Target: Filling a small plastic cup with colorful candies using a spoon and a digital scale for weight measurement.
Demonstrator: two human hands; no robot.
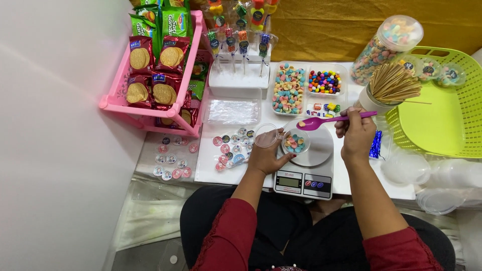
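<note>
My right hand (357, 134) holds a purple plastic spoon (329, 120) level, its bowl carrying one candy above a small clear cup (295, 142) of pastel candies. The cup stands on the round pan of a white kitchen scale (321, 153). My left hand (267, 155) rests at the scale's left edge and pinches a clear round lid (265, 135) beside the cup.
Clear trays of pastel ring candies (288, 89) and coloured balls (325, 82) lie behind the scale. A pink rack of biscuit packs (155, 65) stands left, a green basket (442, 108) right. Wooden skewers (394, 83), a candy jar (386, 47), round stickers (232, 148) and stacked clear cups (437, 173) surround.
</note>
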